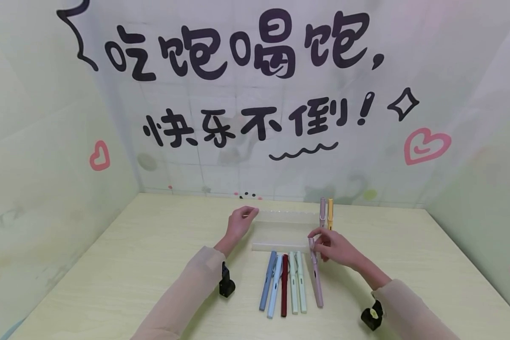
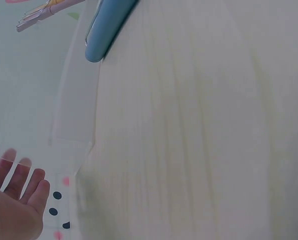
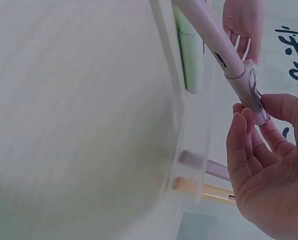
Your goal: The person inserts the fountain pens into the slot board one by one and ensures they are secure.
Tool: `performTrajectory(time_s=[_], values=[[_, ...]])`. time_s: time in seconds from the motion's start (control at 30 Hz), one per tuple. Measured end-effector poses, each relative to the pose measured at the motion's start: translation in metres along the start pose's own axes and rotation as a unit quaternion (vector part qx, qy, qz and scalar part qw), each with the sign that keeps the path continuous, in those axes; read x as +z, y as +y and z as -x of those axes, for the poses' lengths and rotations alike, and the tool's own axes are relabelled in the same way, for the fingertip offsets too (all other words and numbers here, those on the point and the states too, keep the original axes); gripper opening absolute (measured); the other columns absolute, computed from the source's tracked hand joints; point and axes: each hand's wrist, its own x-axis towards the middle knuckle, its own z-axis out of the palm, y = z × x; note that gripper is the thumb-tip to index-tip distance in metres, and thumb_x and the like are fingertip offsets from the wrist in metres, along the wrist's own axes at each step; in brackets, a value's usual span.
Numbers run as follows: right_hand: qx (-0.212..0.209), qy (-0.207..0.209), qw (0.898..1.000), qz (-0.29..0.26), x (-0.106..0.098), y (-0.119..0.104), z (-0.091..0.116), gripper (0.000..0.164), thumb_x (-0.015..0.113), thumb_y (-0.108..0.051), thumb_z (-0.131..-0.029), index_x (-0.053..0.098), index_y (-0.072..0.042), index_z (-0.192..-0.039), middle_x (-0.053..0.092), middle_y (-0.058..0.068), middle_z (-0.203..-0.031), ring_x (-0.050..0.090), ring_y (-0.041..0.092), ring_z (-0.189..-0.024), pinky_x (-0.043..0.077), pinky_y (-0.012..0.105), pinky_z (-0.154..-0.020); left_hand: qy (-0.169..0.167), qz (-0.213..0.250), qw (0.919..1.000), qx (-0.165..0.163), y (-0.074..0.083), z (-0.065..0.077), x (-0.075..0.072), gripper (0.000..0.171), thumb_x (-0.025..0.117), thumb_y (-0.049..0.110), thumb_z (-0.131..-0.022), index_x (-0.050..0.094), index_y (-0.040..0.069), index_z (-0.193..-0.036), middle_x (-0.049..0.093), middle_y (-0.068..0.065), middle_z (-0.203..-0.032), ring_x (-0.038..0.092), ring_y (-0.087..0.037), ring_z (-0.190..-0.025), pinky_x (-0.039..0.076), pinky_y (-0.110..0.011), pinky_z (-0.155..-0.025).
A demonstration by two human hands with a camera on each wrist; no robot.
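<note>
My right hand [image 1: 335, 249] pinches a light purple pen [image 1: 316, 278] near its clip end, between thumb and fingertips. The pen slants, its other end toward the front of the table. A clear plastic tray [image 1: 276, 247] lies just behind, and my left hand [image 1: 240, 223] holds its left end by the edge. At the tray's right end a mauve pen [image 1: 322, 208] and a yellow pen [image 1: 330, 208] point toward the back wall. In front lie a blue pen [image 1: 267, 281], a light blue pen [image 1: 274, 285], a dark red pen [image 1: 284, 285] and two pale green pens [image 1: 293, 283].
The pale wooden table [image 1: 174, 226] meets a printed cloth backdrop [image 1: 238, 174] with large black characters. More cloth hangs at both sides. A black wrist camera [image 1: 226, 281] sits at the left cuff, another wrist camera [image 1: 372, 316] at the right.
</note>
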Motion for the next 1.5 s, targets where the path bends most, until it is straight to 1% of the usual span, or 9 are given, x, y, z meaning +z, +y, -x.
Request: performTrajectory(time_s=[0.17,0.33,0.57,0.7,0.83,1.0,1.13,1.37,1.5], values=[[-0.001,0.014,1.0,-0.007,-0.007,-0.001,-0.002,0.023,0.052,-0.002,-0.086,0.048,0.005,-0.108,0.056,0.013,-0.076,0.05,0.018,-0.057,0.048,0.041,-0.053,-0.002,0.002,1.0,0.004,0.0,-0.001,0.0,0.029,0.054,0.028,-0.088,0.063,0.002,-0.1,0.062,-0.009,-0.097,0.055,-0.024,-0.094,0.045,-0.035,-0.079],[-0.012,0.033,0.999,0.005,-0.015,-0.001,-0.005,0.023,0.053,-0.003,-0.086,0.05,0.002,-0.108,0.056,0.017,-0.077,0.051,0.02,-0.057,0.048,0.044,-0.053,0.0,0.001,1.0,0.004,0.0,-0.002,0.0,0.03,0.055,0.029,-0.088,0.063,0.003,-0.1,0.062,-0.009,-0.097,0.056,-0.024,-0.094,0.045,-0.035,-0.079],[-0.018,0.065,0.998,0.019,-0.03,-0.005,-0.008,0.025,0.056,-0.005,-0.086,0.05,0.003,-0.109,0.057,0.016,-0.077,0.051,0.021,-0.056,0.048,0.042,-0.053,-0.001,-0.001,1.0,0.008,0.0,-0.002,0.0,0.031,0.054,0.029,-0.088,0.063,0.002,-0.1,0.062,-0.009,-0.097,0.056,-0.024,-0.093,0.046,-0.035,-0.078],[-0.02,0.083,0.996,0.019,-0.037,-0.007,-0.011,0.025,0.056,-0.008,-0.086,0.051,0.002,-0.109,0.057,0.014,-0.077,0.052,0.028,-0.059,0.049,0.041,-0.053,0.002,0.001,1.0,0.001,0.0,-0.002,0.0,0.03,0.055,0.029,-0.087,0.064,0.003,-0.099,0.062,-0.008,-0.096,0.056,-0.023,-0.093,0.046,-0.034,-0.078],[-0.024,0.099,0.994,0.023,-0.043,-0.009,-0.014,0.026,0.057,-0.009,-0.086,0.052,0.003,-0.109,0.059,0.012,-0.079,0.053,0.034,-0.062,0.049,0.035,-0.052,0.003,-0.002,1.0,0.004,-0.001,-0.002,0.0,0.029,0.055,0.028,-0.088,0.064,0.003,-0.099,0.062,-0.009,-0.096,0.056,-0.023,-0.093,0.046,-0.035,-0.078],[-0.027,0.114,0.993,0.026,-0.048,-0.013,-0.018,0.028,0.057,-0.008,-0.086,0.051,0.005,-0.111,0.059,0.014,-0.082,0.053,0.028,-0.06,0.048,0.031,-0.052,0.001,-0.002,1.0,0.003,-0.001,-0.001,0.0,0.03,0.054,0.028,-0.088,0.063,0.003,-0.1,0.062,-0.009,-0.097,0.056,-0.024,-0.093,0.045,-0.035,-0.078],[-0.025,0.132,0.99,0.041,-0.052,-0.017,-0.021,0.028,0.057,-0.009,-0.086,0.052,0.002,-0.111,0.059,0.015,-0.084,0.052,0.023,-0.057,0.048,0.03,-0.053,-0.001,0.002,1.0,-0.002,-0.001,-0.001,0.0,0.029,0.054,0.029,-0.088,0.063,0.003,-0.1,0.062,-0.009,-0.098,0.056,-0.024,-0.093,0.045,-0.036,-0.078],[-0.017,0.175,0.983,0.046,-0.055,-0.022,-0.027,0.027,0.056,-0.012,-0.087,0.052,-0.001,-0.112,0.06,0.017,-0.089,0.055,0.032,-0.066,0.049,0.029,-0.055,-0.002,-0.001,1.0,-0.004,-0.002,-0.001,0.0,0.03,0.055,0.029,-0.088,0.064,0.004,-0.1,0.061,-0.009,-0.098,0.056,-0.024,-0.094,0.045,-0.036,-0.078],[-0.03,0.206,0.977,0.044,-0.055,-0.022,-0.029,0.027,0.056,-0.01,-0.087,0.052,0.0,-0.112,0.06,0.017,-0.088,0.055,0.032,-0.066,0.048,0.027,-0.054,-0.003,-0.002,1.0,-0.003,-0.003,-0.001,0.0,0.03,0.055,0.03,-0.088,0.064,0.004,-0.099,0.062,-0.008,-0.097,0.056,-0.023,-0.093,0.045,-0.035,-0.078]])
